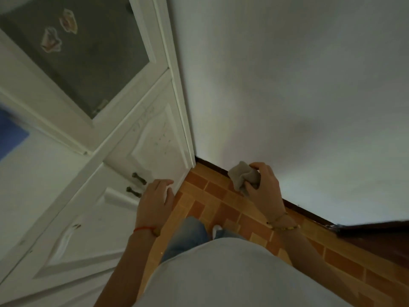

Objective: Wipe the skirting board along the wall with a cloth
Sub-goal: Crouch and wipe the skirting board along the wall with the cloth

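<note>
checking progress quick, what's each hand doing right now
Left hand: open, fingers relaxed, holding nothing.
Right hand: gripping the bunched grey cloth near the dark skirting board.

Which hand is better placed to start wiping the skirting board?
Right. The right hand already grips the cloth close to the skirting board; the left hand is empty, over by the cabinet.

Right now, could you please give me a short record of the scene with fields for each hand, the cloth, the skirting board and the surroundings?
right hand: grips a bunched grey cloth, held in front of the skirting board; contact cannot be told
left hand: fingers relaxed, holds nothing, in front of the white cabinet
skirting board: dark strip at the foot of the white wall
floor: orange brick-pattern tiles
</note>
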A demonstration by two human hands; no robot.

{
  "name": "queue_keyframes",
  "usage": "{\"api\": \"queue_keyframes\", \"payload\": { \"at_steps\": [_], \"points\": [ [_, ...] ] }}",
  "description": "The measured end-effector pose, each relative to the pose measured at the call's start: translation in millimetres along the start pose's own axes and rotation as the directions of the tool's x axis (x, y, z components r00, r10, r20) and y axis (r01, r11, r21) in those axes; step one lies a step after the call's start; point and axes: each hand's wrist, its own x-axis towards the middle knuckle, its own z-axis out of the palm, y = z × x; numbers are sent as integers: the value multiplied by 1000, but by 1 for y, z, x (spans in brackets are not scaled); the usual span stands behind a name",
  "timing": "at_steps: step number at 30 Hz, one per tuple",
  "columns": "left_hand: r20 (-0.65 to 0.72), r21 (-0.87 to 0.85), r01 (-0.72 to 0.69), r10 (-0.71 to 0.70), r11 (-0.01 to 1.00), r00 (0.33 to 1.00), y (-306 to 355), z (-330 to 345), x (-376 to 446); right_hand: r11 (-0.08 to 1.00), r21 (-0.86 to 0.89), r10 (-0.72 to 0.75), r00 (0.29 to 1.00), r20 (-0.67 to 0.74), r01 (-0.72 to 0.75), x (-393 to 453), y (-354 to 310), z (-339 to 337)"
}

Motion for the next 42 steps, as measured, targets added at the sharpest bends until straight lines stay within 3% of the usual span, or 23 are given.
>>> {"api": "queue_keyframes", "payload": {
  "at_steps": [6, 13, 21, 30, 42],
  "points": [
    [77, -14, -80, 80, 997, 994, -20, 8, 93, 995, 9, 95, 995, -34, -95, 55, -4, 35],
    [259, 26, -232, 218, 972, 941, -50, 26, 189, 961, 40, 275, 944, -181, -272, 88, 3, 92],
    [356, 52, -299, 262, 953, 897, -84, 87, 254, 906, 53, 423, 892, -159, -420, 112, 45, 157],
    [444, 106, -317, 240, 943, 863, -151, 205, 281, 869, 36, 494, 868, -53, -493, 140, 156, 232],
    [515, 94, -419, 316, 903, 797, -294, 447, 306, 873, -92, 480, 877, -4, -479, 169, 386, 406]
  ]
}}
